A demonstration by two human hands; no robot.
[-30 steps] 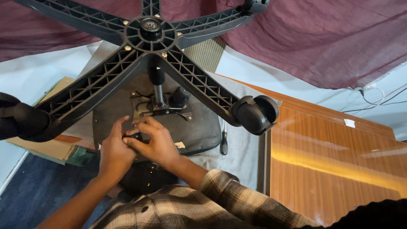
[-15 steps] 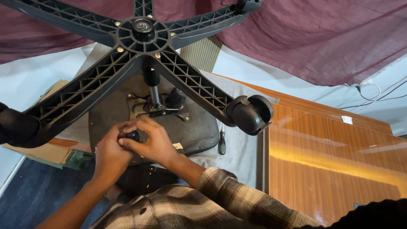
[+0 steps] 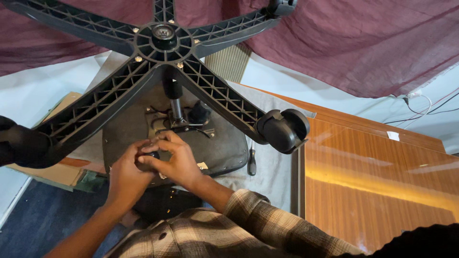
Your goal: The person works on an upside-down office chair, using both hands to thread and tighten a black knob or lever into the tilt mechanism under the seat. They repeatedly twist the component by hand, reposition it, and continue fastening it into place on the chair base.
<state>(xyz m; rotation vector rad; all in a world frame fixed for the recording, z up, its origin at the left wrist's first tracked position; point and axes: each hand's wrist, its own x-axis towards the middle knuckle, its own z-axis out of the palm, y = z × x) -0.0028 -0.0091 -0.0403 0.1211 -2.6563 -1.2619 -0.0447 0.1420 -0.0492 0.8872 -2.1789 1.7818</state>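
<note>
An office chair lies upside down, its black five-arm base (image 3: 162, 43) pointing up at me. The underside of the seat (image 3: 220, 148) faces up, with the metal mechanism plate (image 3: 179, 125) round the gas column (image 3: 174, 102). My left hand (image 3: 126, 174) and my right hand (image 3: 174, 160) meet at a small black knob (image 3: 153, 155) on the seat's underside. Both hands have their fingers closed on it. A castor (image 3: 282, 130) hangs at the right, another (image 3: 21, 145) at the left.
A screwdriver (image 3: 251, 162) with a black handle lies on the grey cloth (image 3: 272, 172) right of the seat. A polished wooden tabletop (image 3: 377, 172) fills the right. Maroon fabric (image 3: 344, 43) hangs behind. Cardboard (image 3: 48, 172) and blue carpet (image 3: 43, 220) lie at the left.
The view has shifted a little, so the chair base sits higher and further right. My hands stay together on the knob, with small finger movement.
</note>
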